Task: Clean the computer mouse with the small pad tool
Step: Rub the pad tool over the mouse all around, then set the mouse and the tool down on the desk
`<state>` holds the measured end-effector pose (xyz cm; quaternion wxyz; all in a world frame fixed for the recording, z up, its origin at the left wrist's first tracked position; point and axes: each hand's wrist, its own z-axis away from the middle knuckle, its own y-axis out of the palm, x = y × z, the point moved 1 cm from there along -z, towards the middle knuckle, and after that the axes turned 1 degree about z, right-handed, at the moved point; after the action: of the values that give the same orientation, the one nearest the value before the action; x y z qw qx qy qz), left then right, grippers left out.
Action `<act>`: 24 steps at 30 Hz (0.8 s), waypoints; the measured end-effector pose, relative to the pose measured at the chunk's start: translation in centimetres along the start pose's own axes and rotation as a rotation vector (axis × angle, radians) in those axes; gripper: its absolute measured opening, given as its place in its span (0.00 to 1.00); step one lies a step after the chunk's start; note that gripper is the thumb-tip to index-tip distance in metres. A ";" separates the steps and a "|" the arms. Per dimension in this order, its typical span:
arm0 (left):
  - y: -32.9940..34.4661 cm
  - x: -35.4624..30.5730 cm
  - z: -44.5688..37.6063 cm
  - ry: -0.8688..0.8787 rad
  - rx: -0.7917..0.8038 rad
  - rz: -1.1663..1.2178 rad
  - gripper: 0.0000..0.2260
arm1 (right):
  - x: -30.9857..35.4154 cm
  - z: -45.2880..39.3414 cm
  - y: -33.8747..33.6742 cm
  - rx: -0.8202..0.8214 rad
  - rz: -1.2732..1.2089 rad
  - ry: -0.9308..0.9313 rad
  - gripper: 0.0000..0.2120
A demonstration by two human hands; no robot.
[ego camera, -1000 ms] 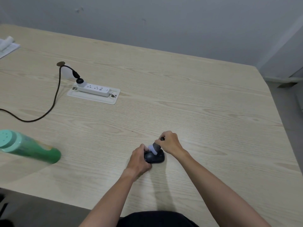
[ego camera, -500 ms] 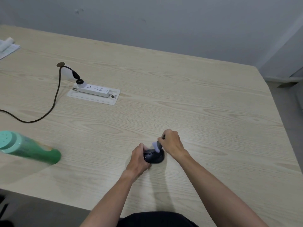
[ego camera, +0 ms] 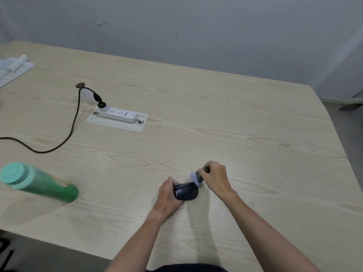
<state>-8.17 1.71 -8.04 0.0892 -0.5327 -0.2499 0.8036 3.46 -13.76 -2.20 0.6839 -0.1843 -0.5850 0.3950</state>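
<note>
A dark computer mouse [ego camera: 187, 191] lies on the light wooden table [ego camera: 235, 134], near its front edge. My left hand [ego camera: 168, 195] grips the mouse's left side and holds it down. My right hand [ego camera: 216, 177] is closed around the small pad tool [ego camera: 198, 178], a dark handle with a pale blue-white round pad. The pad faces left and touches the far right top of the mouse. Most of the tool's handle is hidden inside my fist.
A green bottle [ego camera: 39, 183] with a teal cap lies on its side at the front left. A white power strip [ego camera: 117, 114] sits in a tray at the middle left, with a black cable [ego camera: 72, 126] trailing left. Papers [ego camera: 11, 69] lie at the far left corner.
My right hand has moved the pad tool from the mouse's top toward its far right edge, tilting the pad more upright. My left hand has kept its hold on the mouse.
</note>
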 end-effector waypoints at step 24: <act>1.3 0.0 -0.5 -0.208 -0.115 -0.186 0.23 | -5.7 1.4 1.1 -0.063 -0.176 0.357 0.05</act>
<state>-7.54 0.72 -8.86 0.1060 -0.4252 -0.3518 0.8271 1.73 -17.73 -6.36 0.8024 -0.2210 -0.4805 0.2764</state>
